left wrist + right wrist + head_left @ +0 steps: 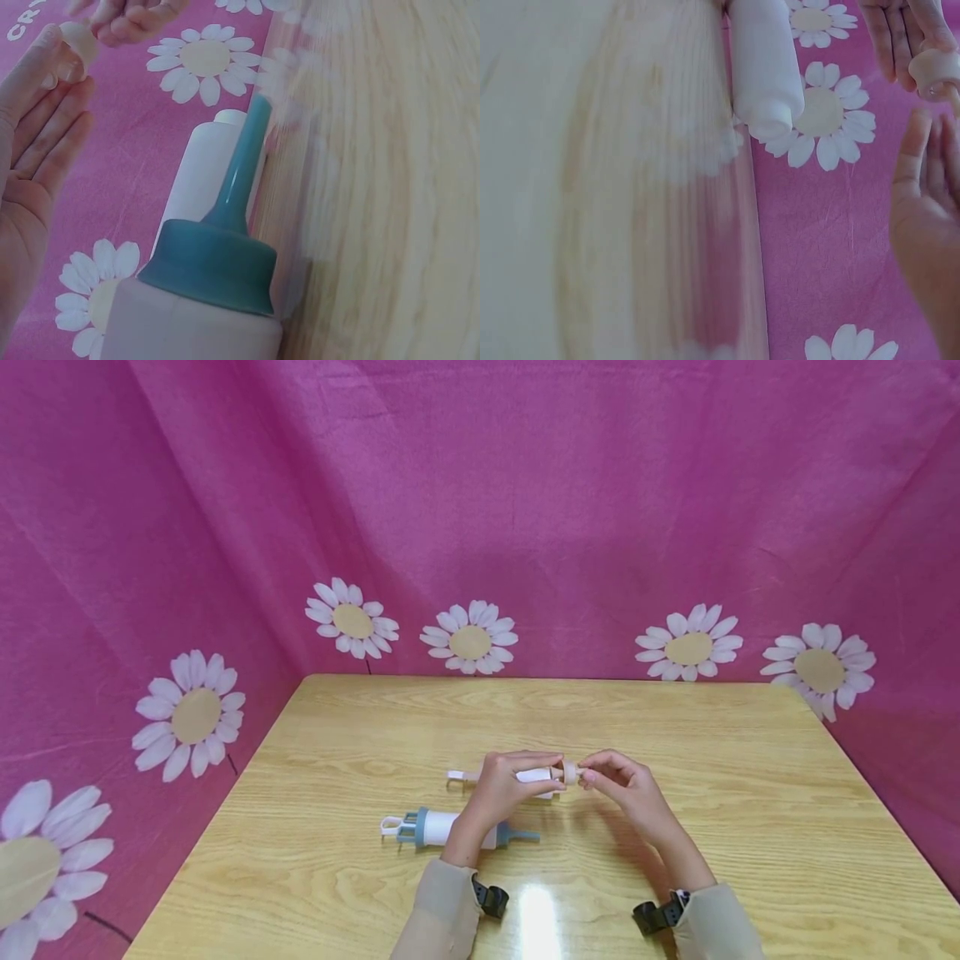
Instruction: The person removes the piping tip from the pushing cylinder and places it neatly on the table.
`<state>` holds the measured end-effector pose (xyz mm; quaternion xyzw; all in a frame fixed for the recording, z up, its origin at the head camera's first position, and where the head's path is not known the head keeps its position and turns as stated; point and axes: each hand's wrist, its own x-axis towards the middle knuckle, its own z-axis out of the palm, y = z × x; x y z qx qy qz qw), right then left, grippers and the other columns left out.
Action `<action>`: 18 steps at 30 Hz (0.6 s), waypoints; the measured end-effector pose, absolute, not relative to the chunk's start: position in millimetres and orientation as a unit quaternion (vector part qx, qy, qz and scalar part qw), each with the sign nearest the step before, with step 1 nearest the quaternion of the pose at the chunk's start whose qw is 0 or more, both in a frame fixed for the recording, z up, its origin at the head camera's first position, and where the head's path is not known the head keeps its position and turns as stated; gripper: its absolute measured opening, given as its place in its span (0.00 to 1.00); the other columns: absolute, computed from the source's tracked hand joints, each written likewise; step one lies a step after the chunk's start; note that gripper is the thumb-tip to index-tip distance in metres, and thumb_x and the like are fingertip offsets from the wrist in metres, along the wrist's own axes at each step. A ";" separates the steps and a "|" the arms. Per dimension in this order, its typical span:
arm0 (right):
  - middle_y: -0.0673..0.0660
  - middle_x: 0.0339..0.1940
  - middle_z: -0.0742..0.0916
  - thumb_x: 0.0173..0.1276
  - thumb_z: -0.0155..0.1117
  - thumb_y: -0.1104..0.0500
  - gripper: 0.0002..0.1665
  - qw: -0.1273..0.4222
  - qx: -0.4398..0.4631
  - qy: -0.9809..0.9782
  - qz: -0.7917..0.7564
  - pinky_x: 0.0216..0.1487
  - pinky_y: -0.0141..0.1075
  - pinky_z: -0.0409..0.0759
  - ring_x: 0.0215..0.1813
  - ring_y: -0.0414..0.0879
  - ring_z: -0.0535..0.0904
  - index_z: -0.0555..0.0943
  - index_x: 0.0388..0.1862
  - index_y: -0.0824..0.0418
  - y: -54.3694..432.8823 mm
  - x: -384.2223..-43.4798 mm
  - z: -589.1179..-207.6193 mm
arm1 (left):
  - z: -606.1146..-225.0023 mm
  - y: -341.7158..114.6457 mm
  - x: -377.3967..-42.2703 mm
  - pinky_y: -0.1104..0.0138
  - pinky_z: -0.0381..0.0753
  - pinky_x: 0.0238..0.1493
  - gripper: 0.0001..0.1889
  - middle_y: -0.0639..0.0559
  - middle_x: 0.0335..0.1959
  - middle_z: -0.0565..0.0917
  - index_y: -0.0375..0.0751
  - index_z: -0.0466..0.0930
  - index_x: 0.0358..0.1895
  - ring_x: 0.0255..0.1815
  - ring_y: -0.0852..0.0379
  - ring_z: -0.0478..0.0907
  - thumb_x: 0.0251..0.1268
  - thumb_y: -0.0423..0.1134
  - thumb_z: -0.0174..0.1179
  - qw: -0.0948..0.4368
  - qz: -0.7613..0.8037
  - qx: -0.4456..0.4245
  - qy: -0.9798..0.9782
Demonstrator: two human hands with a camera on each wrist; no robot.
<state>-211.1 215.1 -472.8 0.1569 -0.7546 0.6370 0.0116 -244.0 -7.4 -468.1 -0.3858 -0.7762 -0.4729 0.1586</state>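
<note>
Magenta cloth (525, 485) printed with white daisies (690, 647) hangs beyond the far, left and right edges of the wood-grain worktop (780, 810), and a bright reflection shines on the surface between your forearms. You have the pale beige cap (570, 773) raised above the worktop, about midway between its left and right edges, its narrow end facing the right edge. Your left grip (517, 783) is drawn in around the cap's wider end, thumb on one side and fingertips on the other. Your right grip (628, 787) is almost closed, thumb and forefinger pinching the narrow tip. Beyond your left fingers lies a white tube (533, 774), with a pale rod and small handle (456, 775) extending towards the left edge. Closer to you, a white-and-teal tube (438, 828) lies roughly parallel to the far edge; your left wrist crosses over it, and its teal nozzle (522, 836) points to the right edge. Tan sleeves (438, 906) cover your forearms, and black wrist devices (493, 901) are strapped on both sides.
</note>
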 end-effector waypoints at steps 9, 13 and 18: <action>0.41 0.43 0.83 0.77 0.53 0.56 0.20 -0.012 0.137 -0.773 0.620 0.52 0.30 0.81 0.46 0.35 0.81 0.74 0.59 0.69 201.5 -209.8 -471.8 | -469.3 -6.4 -243.4 0.76 0.83 0.50 0.18 0.45 0.45 0.89 0.37 0.86 0.49 0.47 0.53 0.87 0.52 0.36 0.72 0.203 -0.447 -0.405 -0.771; 0.42 0.40 0.84 0.76 0.54 0.57 0.19 -0.019 0.146 -0.761 0.632 0.49 0.35 0.84 0.44 0.39 0.83 0.73 0.58 0.68 199.8 -209.3 -472.7 | -469.3 -5.6 -243.2 0.75 0.83 0.51 0.18 0.45 0.45 0.89 0.36 0.86 0.49 0.48 0.53 0.87 0.53 0.36 0.72 0.200 -0.451 -0.402 -0.771; 0.42 0.42 0.83 0.75 0.56 0.57 0.18 -0.015 0.143 -0.755 0.640 0.48 0.34 0.84 0.43 0.37 0.82 0.73 0.57 0.67 199.7 -209.7 -472.9 | -469.0 -5.8 -242.7 0.75 0.82 0.53 0.19 0.46 0.47 0.89 0.38 0.86 0.50 0.49 0.53 0.87 0.54 0.37 0.72 0.184 -0.461 -0.391 -0.775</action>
